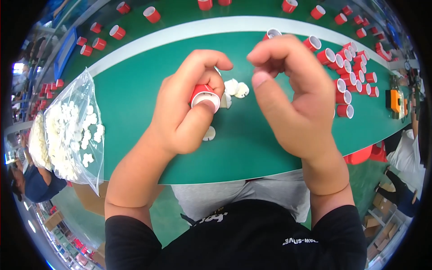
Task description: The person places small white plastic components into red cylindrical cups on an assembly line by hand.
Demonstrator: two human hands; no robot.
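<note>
My left hand is closed around a small red cylinder with a white end, its thumb pressing on that end. To the right of it, my right hand is raised over the table with fingers curled and thumb and forefinger apart; I see nothing between them. Between and below the hands, small white round pieces lie on the green table, along with another white disc close under my left hand. A little of the white pieces is hidden behind my left fingers.
A clear plastic bag of small white pieces lies at the left. Several red cylinders with white ends crowd the right side, more stand beyond the white strip. An orange-and-black device sits at the far right.
</note>
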